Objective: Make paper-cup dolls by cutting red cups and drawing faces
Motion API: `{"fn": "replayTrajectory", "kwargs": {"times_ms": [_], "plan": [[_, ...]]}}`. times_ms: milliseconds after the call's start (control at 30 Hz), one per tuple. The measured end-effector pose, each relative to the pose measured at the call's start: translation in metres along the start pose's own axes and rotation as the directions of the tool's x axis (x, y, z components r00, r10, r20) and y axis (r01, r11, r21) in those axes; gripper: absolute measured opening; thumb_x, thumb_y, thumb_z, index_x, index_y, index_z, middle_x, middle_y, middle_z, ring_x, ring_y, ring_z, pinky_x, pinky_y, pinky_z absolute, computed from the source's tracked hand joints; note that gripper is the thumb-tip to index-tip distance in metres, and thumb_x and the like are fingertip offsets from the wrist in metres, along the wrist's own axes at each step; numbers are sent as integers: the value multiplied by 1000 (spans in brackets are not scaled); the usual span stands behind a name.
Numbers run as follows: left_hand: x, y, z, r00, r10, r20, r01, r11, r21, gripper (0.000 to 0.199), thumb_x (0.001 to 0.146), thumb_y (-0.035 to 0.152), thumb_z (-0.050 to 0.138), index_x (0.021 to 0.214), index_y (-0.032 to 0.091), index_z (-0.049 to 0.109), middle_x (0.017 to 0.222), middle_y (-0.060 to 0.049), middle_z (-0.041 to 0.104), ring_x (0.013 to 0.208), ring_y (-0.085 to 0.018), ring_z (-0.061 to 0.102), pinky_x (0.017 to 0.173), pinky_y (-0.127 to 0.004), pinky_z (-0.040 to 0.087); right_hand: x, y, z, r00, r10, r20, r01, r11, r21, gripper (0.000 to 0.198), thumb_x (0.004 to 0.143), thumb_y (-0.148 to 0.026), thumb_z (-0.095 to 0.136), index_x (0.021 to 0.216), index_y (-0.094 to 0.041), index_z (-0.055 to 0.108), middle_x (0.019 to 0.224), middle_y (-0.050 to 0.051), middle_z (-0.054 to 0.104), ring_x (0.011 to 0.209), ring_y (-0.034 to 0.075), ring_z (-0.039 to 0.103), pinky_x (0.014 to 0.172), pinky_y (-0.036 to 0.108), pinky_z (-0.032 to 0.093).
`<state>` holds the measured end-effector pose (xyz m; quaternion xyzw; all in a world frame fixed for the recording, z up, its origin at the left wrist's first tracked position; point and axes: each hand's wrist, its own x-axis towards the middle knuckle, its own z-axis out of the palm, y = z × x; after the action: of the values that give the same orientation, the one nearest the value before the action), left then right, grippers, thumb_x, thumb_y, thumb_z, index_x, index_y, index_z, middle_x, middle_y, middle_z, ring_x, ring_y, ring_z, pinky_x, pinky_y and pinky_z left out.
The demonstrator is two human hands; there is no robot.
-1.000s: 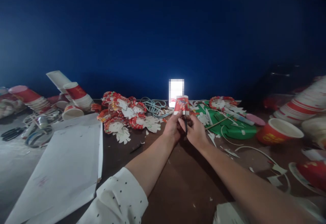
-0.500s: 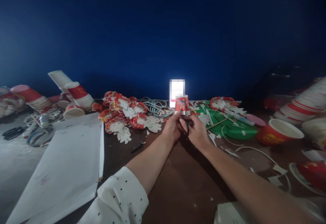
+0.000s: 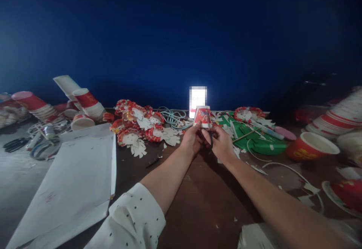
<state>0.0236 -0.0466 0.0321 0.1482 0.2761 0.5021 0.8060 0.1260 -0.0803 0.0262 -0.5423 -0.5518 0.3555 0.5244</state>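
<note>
My left hand [image 3: 192, 140] is closed on a red and white paper cup [image 3: 201, 117], thumb against its printed side. Dark-handled scissors [image 3: 210, 139] are gripped in my right hand [image 3: 222, 143], close against the cup's right side. The blades are hard to make out there. Both hands are raised over the brown table and nearly touch each other. To their left lies a pile of cut-paper figures [image 3: 138, 119] with red frilled rims and white fringed pieces.
A white board [image 3: 76, 177] lies at left, with stacked paper cups [image 3: 90, 103] behind it. A bright screen [image 3: 197, 97] stands against the dark wall. Right are green material [image 3: 254, 139], paper scraps, a red cup [image 3: 312, 147] and a cup stack [image 3: 336, 115].
My right hand and the scissors have shifted slightly right, and the cup has turned a little. The left hand keeps its hold. The whole view has shifted slightly.
</note>
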Motion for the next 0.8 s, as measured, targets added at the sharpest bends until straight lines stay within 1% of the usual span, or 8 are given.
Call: {"fn": "replayTrajectory", "kwargs": {"times_ms": [67, 200, 267, 367, 467, 567, 700, 800], "plan": [[1, 1, -2, 1000, 0, 16, 0, 1000, 3, 28, 77, 38, 66, 71, 13, 55, 51, 0, 55, 40, -11, 52, 47, -24, 47, 0, -3, 0, 1000, 7, 11, -7, 1000, 21, 38, 68, -52, 71, 82, -19, 59, 54, -1, 59, 43, 14, 54, 40, 24, 42], [9, 0, -8, 996, 88, 4, -88, 995, -38, 22, 75, 31, 69, 76, 12, 56, 58, -1, 59, 44, -9, 54, 45, -20, 43, 0, -8, -1, 998, 53, 22, -55, 995, 86, 42, 65, -53, 73, 82, -19, 57, 51, -3, 57, 42, 13, 52, 40, 24, 43], [10, 1, -10, 994, 107, 1, -107, 992, -62, 20, 74, 26, 70, 77, 13, 56, 58, -1, 59, 47, -9, 55, 47, -19, 43, 1, -12, -2, 996, 82, 19, -83, 992, 94, 44, 64, -55, 73, 81, -18, 57, 50, -3, 56, 41, 12, 51, 40, 24, 43], [8, 2, -8, 994, 97, 46, -95, 995, -34, 19, 74, 26, 69, 76, 13, 56, 57, -1, 59, 46, -10, 55, 47, -21, 42, 1, -16, -4, 995, 104, 9, -104, 991, 81, 42, 64, -56, 71, 79, -19, 57, 50, -3, 56, 41, 12, 51, 42, 25, 44], [2, 3, -6, 994, 62, 90, -67, 996, 54, 19, 77, 30, 65, 76, 13, 57, 56, -1, 58, 42, -12, 51, 45, -24, 40, 1, -14, -3, 997, 75, 14, -76, 995, 65, 39, 66, -53, 70, 81, -19, 58, 58, 0, 62, 50, 15, 57, 49, 27, 48], [-1, 4, -4, 998, 55, 34, -58, 995, 78, 24, 74, 35, 68, 75, 15, 56, 56, 0, 57, 42, -11, 50, 44, -24, 38, 0, -6, -1, 999, 26, 44, -28, 999, 29, 36, 68, -49, 69, 86, -19, 59, 70, 2, 66, 63, 18, 62, 56, 29, 50], [-1, 7, 0, 993, 84, -82, -82, 996, 21, 30, 72, 35, 72, 66, 16, 50, 50, 4, 49, 41, -9, 47, 46, -24, 37, -2, 1, 2, 996, -17, 93, 24, 997, -77, 31, 71, -44, 66, 88, -19, 58, 74, 3, 68, 66, 18, 63, 60, 29, 50], [-1, 9, 4, 986, 121, -110, -125, 992, -28, 26, 74, 31, 70, 67, 15, 50, 49, 5, 46, 40, -8, 45, 46, -22, 37, -5, 0, 2, 994, -43, 101, 61, 982, -179, 27, 72, -40, 66, 87, -19, 57, 75, 3, 68, 67, 18, 64, 62, 28, 49]]}}
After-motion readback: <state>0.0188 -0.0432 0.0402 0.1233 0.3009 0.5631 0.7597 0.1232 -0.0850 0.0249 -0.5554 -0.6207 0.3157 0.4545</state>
